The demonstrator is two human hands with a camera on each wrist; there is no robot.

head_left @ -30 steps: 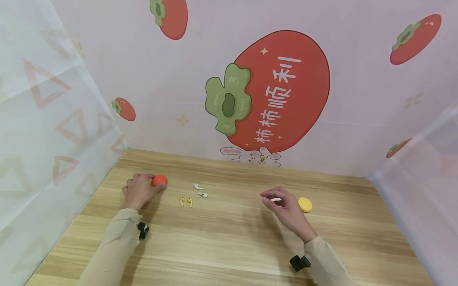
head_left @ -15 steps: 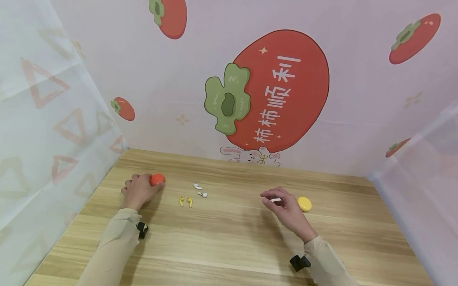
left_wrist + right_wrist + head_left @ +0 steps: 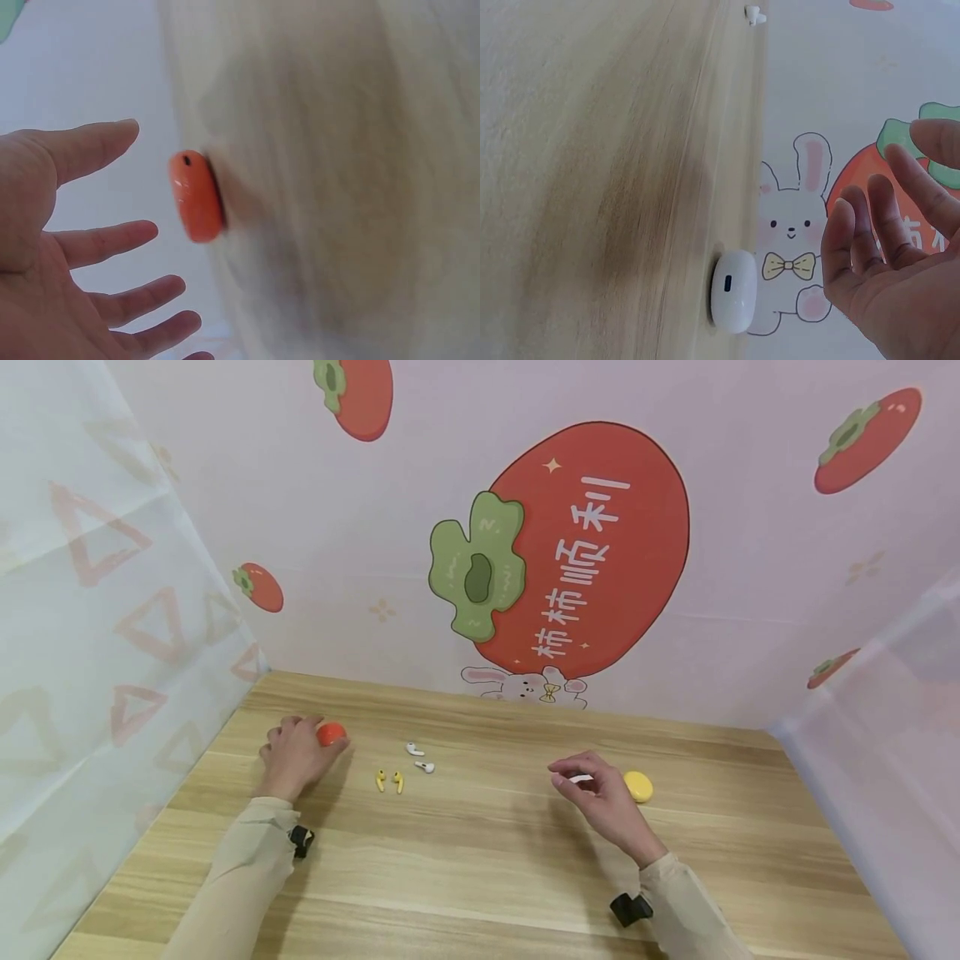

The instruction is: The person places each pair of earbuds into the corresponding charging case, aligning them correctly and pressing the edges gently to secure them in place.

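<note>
A red-orange earbud case (image 3: 332, 734) lies on the table at the far left, its small black slot visible in the left wrist view. My left hand (image 3: 295, 756) hovers beside it, fingers spread and straight; the left wrist view shows a gap between the fingertips and the case (image 3: 196, 196). A white earbud case (image 3: 733, 292) is on the table beneath my right hand (image 3: 603, 797), which mostly hides it in the head view. The right fingers are loosely bent, holding nothing. To the right of that hand lies a yellow earbud case (image 3: 638, 787).
Between the hands, nearer the left, lie two white earbuds (image 3: 425, 767) and two yellow earbuds (image 3: 398, 782). The wooden table (image 3: 465, 868) meets a printed backdrop (image 3: 337, 643) at the back. Fabric walls rise at both sides.
My left fingers have come off the red-orange earbud case and spread, lifting slightly. Before that, the case shifted a little to the left. My right hand has stayed almost in place.
</note>
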